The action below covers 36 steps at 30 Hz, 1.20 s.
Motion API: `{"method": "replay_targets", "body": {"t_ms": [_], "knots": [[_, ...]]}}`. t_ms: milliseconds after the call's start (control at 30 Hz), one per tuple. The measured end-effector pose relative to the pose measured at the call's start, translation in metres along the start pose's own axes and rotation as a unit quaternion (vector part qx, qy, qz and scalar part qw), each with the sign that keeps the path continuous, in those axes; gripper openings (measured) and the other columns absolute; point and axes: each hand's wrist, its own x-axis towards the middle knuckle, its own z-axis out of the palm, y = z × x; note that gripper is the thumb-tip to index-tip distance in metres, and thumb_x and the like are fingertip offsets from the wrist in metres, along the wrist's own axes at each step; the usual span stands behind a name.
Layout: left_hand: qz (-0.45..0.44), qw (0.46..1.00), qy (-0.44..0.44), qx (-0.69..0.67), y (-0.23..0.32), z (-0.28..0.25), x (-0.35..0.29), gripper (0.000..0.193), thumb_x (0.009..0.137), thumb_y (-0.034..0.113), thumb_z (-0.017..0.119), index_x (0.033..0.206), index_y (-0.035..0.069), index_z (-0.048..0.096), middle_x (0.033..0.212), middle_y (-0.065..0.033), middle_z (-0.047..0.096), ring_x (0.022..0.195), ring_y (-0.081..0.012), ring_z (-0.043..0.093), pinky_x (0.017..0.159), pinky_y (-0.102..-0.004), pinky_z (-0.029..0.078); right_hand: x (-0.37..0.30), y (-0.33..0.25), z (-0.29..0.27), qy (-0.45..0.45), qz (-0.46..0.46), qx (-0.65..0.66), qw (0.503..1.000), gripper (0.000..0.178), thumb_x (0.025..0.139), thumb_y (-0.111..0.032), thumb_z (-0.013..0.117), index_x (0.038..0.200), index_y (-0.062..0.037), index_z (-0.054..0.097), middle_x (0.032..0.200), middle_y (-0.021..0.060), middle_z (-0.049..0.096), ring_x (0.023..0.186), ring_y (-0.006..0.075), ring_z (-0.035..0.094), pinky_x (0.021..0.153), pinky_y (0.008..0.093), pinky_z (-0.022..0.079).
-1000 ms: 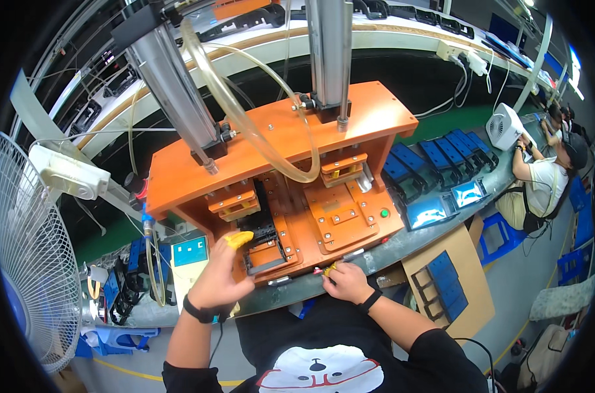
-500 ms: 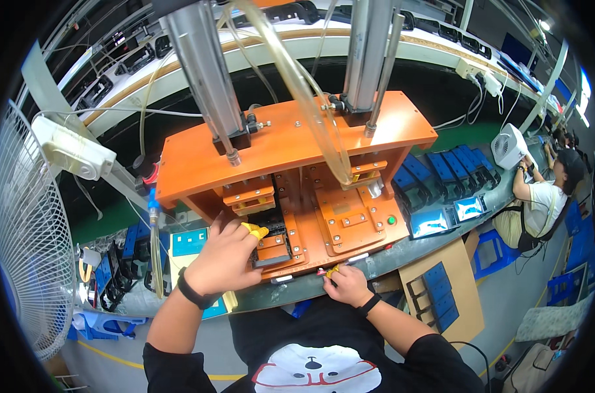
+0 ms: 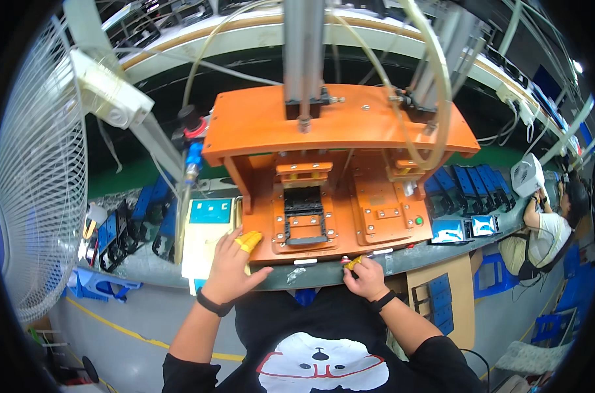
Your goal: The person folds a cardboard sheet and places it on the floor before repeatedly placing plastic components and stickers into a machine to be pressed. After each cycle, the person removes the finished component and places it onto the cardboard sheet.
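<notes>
My left hand is open, fingers spread, with yellow wraps on some fingertips. It hovers at the left front corner of an orange press, partly over a cream board with a blue-green panel. My right hand is curled at the press's front edge, with a yellow-wrapped fingertip beside a small reddish piece. What those fingers grip, if anything, is hidden. A black frame-shaped part sits in the left fixture, under the raised press head. The right fixture holds no black part.
A white fan guard stands at far left. Blue-and-black parts line the bench at right, beside silvery-blue packets; more lie at left. A cardboard sheet with a blue part is below. A co-worker sits at far right.
My left hand has withdrawn from the left fixture toward the front left corner, its fingers spreading. My right hand stays at the front edge. The view has swung left.
</notes>
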Motion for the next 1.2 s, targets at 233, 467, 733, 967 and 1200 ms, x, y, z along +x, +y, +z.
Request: {"method": "replay_targets", "body": {"t_ms": [233, 467, 733, 967, 1200], "knots": [[-0.128, 0.986, 0.109, 0.02, -0.02, 0.014, -0.067, 0.064, 0.075, 0.025, 0.078, 0.128, -0.001, 0.054, 0.135, -0.0212, 0.052, 0.134, -0.0444, 0.04, 0.111, -0.053, 0.03, -0.005, -0.005, -0.002, -0.032, 0.028, 0.121, 0.992, 0.025, 0.075, -0.006, 0.074, 0.064, -0.0042, 0.052, 0.063, 0.0106, 0.05, 0.053, 0.0313, 0.053, 0.049, 0.0405, 0.042], [-0.251, 0.963, 0.062, 0.07, -0.019, 0.039, -0.095, 0.055, 0.08, 0.02, 0.075, 0.127, -0.002, 0.055, 0.136, -0.0233, 0.052, 0.134, -0.0449, 0.041, 0.108, -0.0558, 0.031, 0.023, -0.072, 0.001, -0.121, 0.0, 0.242, 0.963, 0.018, 0.079, -0.005, 0.072, 0.069, -0.0029, 0.058, 0.063, 0.0117, 0.052, 0.054, 0.0294, 0.054, 0.049, 0.0376, 0.043], [-0.234, 0.968, 0.062, 0.064, -0.005, 0.029, -0.092, 0.045, 0.078, 0.021, 0.077, 0.114, -0.003, 0.062, 0.124, -0.0223, 0.062, 0.127, -0.0417, 0.05, 0.102, -0.0503, 0.035, 0.044, -0.12, 0.05, -0.31, 0.108, 0.39, 0.86, 0.019, 0.091, -0.018, 0.068, 0.085, -0.0021, 0.06, 0.063, 0.0036, 0.052, 0.054, 0.0141, 0.048, 0.051, 0.0304, 0.039], [-0.22, 0.972, 0.039, 0.077, 0.008, 0.025, -0.111, 0.03, 0.08, 0.022, 0.077, 0.1, 0.001, 0.069, 0.115, -0.0156, 0.067, 0.119, -0.0364, 0.056, 0.101, -0.0517, 0.034, 0.048, -0.132, 0.098, -0.37, 0.229, 0.485, 0.759, 0.023, 0.096, -0.023, 0.064, 0.099, -0.0012, 0.06, 0.069, -0.002, 0.055, 0.059, 0.004, 0.048, 0.051, 0.0238, 0.04], [-0.274, 0.958, 0.085, 0.0, 0.01, 0.012, -0.117, 0.015, 0.082, 0.008, 0.073, 0.097, 0.004, 0.071, 0.097, -0.0139, 0.072, 0.102, -0.0322, 0.066, 0.088, -0.0402, 0.047, 0.054, -0.131, 0.098, -0.378, 0.295, 0.498, 0.723, 0.027, 0.097, -0.027, 0.063, 0.104, -0.001, 0.06, 0.079, 0.0025, 0.063, 0.069, 0.0092, 0.064, 0.056, 0.0242, 0.053]]}}
